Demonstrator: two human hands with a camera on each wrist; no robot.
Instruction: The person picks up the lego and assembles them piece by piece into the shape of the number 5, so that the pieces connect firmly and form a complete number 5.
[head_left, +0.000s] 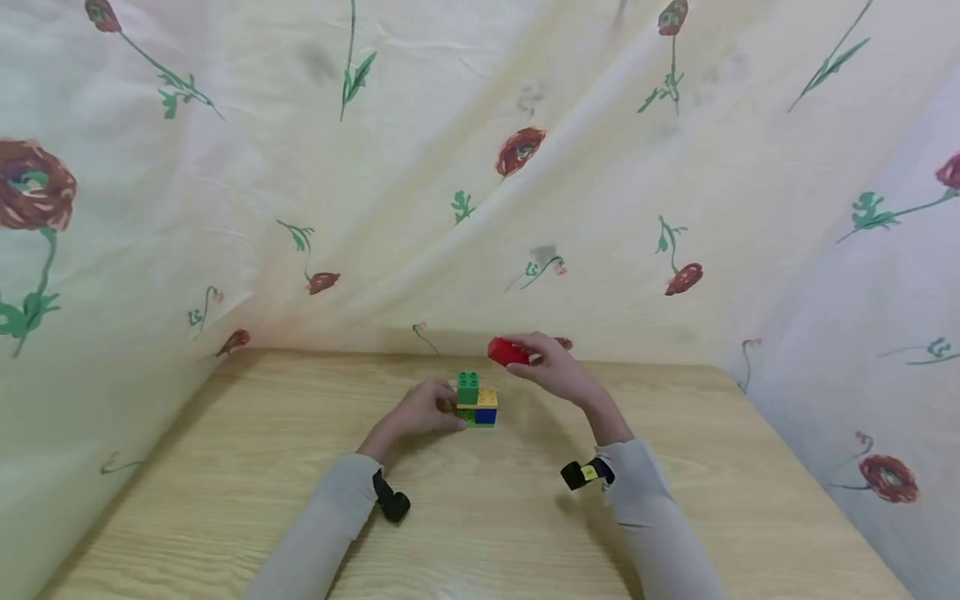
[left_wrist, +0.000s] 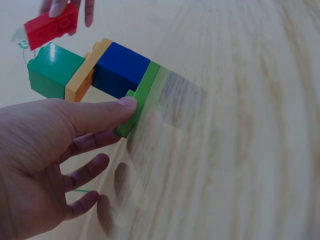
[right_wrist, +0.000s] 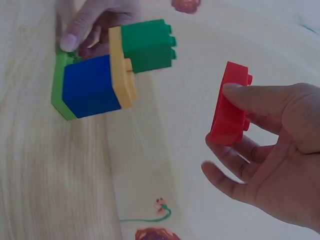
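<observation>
A small stack of toy building bricks stands on the table. At its bottom lies a light green plate point(left_wrist: 146, 87), with a blue brick point(right_wrist: 90, 85) on one end of it. Over the blue brick sits a yellow-orange plate point(right_wrist: 120, 70), topped on its other end by a dark green brick point(head_left: 468, 387). My left hand point(head_left: 422, 408) pinches the light green plate at its left end, thumb on top. Up in the air, to the right of and above the stack, my right hand point(head_left: 553, 367) holds a red brick point(right_wrist: 232, 102) between thumb and fingers, its studs toward the palm.
The wooden table point(head_left: 450, 533) runs back to a flower-patterned cloth point(head_left: 390, 183), which hangs behind it and along both sides. Each wrist carries a black strap camera, the left one point(head_left: 392, 500) low by the tabletop and the right one point(head_left: 585, 475) over it.
</observation>
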